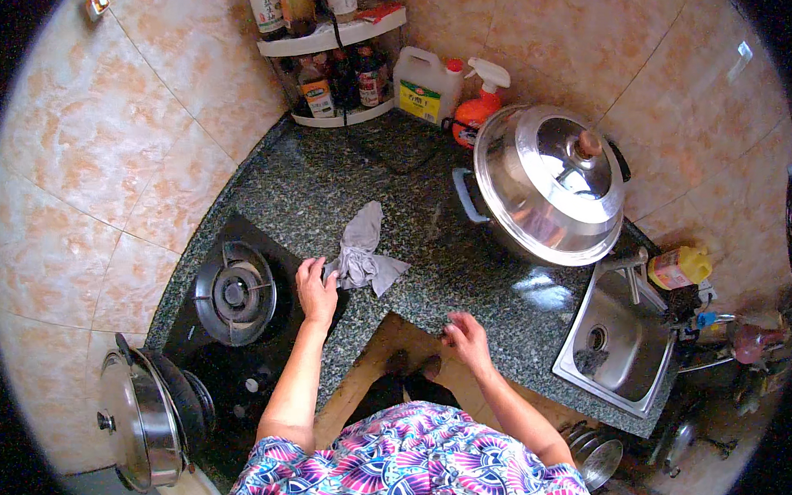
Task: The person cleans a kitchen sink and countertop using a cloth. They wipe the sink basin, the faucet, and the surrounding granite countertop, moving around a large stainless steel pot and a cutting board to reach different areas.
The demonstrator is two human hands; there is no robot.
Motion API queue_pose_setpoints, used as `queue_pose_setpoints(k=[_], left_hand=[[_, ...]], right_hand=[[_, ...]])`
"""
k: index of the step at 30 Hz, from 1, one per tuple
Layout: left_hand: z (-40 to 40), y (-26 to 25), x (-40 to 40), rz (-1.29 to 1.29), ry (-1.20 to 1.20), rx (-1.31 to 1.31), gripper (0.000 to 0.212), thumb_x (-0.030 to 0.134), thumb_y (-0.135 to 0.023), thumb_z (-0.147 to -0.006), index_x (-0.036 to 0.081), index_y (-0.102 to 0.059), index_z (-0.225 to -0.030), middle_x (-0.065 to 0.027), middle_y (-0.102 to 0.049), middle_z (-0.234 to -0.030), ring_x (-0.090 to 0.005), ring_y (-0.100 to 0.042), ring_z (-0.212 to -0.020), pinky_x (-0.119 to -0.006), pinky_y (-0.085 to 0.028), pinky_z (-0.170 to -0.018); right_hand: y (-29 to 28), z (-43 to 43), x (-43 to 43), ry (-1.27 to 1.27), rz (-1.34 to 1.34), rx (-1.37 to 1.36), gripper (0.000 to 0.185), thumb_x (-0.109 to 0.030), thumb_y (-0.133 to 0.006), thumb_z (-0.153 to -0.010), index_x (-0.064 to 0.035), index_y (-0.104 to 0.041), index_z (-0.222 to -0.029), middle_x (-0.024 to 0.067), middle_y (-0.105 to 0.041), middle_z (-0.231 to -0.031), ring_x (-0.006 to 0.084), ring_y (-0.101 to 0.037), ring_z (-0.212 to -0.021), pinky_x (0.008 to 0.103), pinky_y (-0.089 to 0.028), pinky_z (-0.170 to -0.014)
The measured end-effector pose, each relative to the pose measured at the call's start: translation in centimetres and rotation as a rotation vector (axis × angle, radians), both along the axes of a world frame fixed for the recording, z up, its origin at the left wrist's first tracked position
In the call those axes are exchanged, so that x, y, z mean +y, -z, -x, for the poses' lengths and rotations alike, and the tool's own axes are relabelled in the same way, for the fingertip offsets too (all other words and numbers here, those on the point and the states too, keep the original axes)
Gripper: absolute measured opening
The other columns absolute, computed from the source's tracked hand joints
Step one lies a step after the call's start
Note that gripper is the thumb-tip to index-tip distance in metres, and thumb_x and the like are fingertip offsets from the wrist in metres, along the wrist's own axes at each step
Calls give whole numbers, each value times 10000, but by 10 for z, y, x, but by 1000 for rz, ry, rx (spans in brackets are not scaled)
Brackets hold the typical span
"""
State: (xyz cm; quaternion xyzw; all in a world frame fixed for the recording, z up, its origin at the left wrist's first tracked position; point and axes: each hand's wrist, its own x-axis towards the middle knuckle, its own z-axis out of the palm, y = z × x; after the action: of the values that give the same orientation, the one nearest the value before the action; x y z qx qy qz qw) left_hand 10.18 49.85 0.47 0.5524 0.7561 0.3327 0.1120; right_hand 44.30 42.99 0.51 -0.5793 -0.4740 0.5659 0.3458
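Observation:
A crumpled grey cloth (365, 258) lies on the dark speckled stone countertop (421, 227). My left hand (317, 293) is at the cloth's left edge, beside the gas hob (285, 271), with its fingers slightly bent and apart; whether the fingertips touch the cloth is unclear. My right hand (465, 340) hovers near the counter's front edge, its fingers curled; the inside of the hand is hidden. Left of my left hand is a round gas burner (235, 292) with a metal ring.
A large lidded steel wok (531, 197) stands at the back right, near an orange spray bottle (475, 117) and a plastic jug (426, 83). A corner rack (336, 40) holds bottles. The steel sink (625, 344) is at right. Another lidded pot (140, 420) stands at left.

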Motion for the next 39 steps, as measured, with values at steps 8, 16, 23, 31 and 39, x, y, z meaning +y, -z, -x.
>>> queue_pose_setpoints(k=[8,16,23,31,39], left_hand=[[-118,15,-7,-58,467,75,494,120,-786,-715,78,-571,-1158,-176,-510,-1227,-398,-477,-1170,-474,-402,-1021],[-96,-18,5,-96,280,-254,421,33,-811,-650,72,-511,-943,-129,-522,-1005,-339,-555,-949,-412,-482,-825],[-53,12,-8,-11,346,121,242,202,-812,-723,90,-606,-781,-105,-533,-954,-338,-545,-953,-438,-465,-822],[-87,-6,4,6,265,323,926,304,-805,-737,95,-333,-1506,-221,-255,-1578,-424,-174,-1475,-544,-155,-1188],[-197,15,-27,37,714,185,827,381,-769,-753,54,-429,-1431,-226,-440,-1435,-422,-370,-1360,-560,-233,-1168]], right_hand=[[3,-85,-91,167,253,-81,226,-100,-552,-973,-9,-574,-1179,88,-695,-934,139,-669,-724,260,-508,-533],[-8,-111,-109,233,265,-17,229,-112,-545,-979,-3,-584,-1176,92,-701,-943,142,-679,-748,269,-518,-567],[4,-125,-110,169,268,-43,240,-108,-541,-981,-1,-587,-1190,91,-703,-930,150,-686,-757,271,-532,-586],[0,-162,-129,212,225,-143,231,-86,-554,-967,0,-588,-1178,91,-703,-939,148,-679,-741,271,-537,-585],[5,-171,-170,348,260,-100,207,-67,-549,-966,10,-588,-1154,86,-694,-908,152,-678,-746,274,-529,-560]])
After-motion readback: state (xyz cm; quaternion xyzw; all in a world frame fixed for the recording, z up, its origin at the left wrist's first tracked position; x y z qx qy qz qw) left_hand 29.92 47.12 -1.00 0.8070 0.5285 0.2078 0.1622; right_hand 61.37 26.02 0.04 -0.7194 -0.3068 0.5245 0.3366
